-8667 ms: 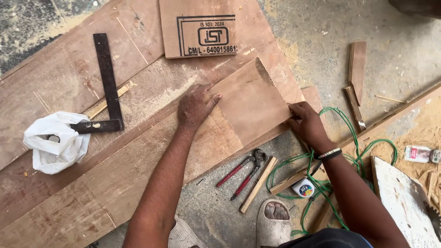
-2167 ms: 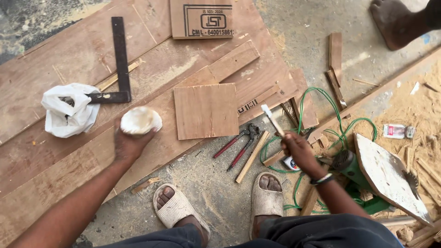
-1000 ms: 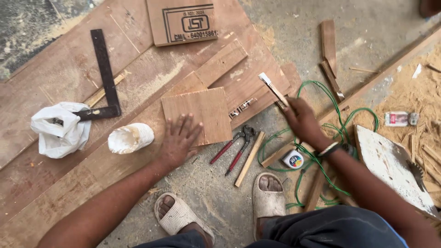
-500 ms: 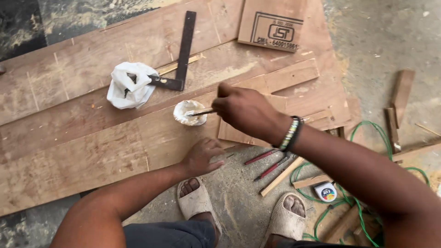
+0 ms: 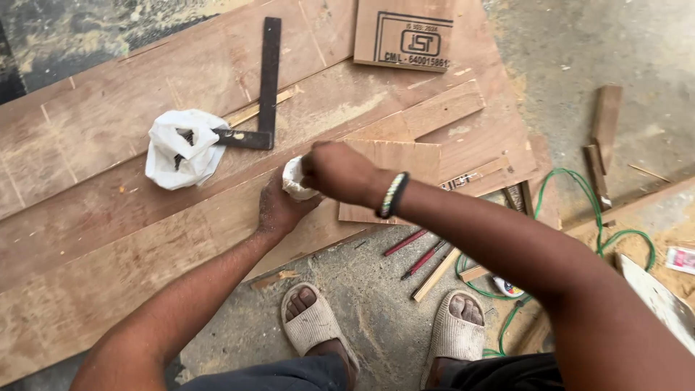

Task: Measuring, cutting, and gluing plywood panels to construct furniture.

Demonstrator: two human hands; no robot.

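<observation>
Left hand: your left hand [image 5: 279,206] cups the white tub [image 5: 295,179] from below.
Right hand: your right hand [image 5: 340,172], fist closed, hides what it grips.
Tub: small, mostly covered.

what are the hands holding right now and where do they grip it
The left hand cups a small white container from below and behind. The right hand covers its top; what it holds cannot be told.

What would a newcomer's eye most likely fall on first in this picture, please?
Probably the two hands meeting mid-frame: the left hand steadies a small white container on the plywood boards while the right hand reaches into it. Next, the crumpled white bag beside the black square, upper left.
</observation>
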